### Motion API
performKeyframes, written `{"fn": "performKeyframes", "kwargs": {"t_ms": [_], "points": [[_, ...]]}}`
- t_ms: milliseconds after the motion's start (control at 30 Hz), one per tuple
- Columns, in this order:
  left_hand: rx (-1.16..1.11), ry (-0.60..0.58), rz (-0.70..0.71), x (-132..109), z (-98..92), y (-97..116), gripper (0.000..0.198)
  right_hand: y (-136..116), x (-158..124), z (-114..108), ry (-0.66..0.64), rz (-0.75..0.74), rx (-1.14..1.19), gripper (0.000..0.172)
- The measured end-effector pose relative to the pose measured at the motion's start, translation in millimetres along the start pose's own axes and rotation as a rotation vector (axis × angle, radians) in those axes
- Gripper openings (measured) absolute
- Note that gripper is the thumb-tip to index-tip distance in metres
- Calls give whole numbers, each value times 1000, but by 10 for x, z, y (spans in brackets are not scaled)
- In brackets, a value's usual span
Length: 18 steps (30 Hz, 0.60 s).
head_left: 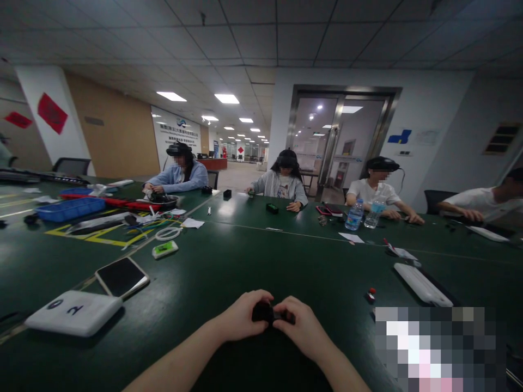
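My left hand and my right hand meet low in the middle of the view, just above the dark green table. Both are closed round a small black object held between them; its shape is mostly hidden by the fingers. A small red and black piece lies on the table to the right of my right hand.
A phone and a white box lie at left, a white elongated device at right. Blue trays, cables and tools crowd the far left. Several people sit across the table, with water bottles near them.
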State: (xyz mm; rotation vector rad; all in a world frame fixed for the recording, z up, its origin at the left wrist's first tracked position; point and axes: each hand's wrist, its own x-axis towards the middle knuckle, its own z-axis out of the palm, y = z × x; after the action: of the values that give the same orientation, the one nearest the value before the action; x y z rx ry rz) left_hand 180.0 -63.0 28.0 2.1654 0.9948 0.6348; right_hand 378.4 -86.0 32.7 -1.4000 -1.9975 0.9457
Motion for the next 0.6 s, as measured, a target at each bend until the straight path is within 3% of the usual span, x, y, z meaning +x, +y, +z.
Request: {"fn": "performKeyframes", "kwargs": {"t_ms": [267,433,600], "points": [[-12,10,-4,2,17,-17,48,8,24,36,4,5,-28,18],[33,24,65,6,20,-7,34,36,49,52,9,18,-55,18],[129,-44,138,-8,11,7,29,6,46,41,2,42,-63,15]]}}
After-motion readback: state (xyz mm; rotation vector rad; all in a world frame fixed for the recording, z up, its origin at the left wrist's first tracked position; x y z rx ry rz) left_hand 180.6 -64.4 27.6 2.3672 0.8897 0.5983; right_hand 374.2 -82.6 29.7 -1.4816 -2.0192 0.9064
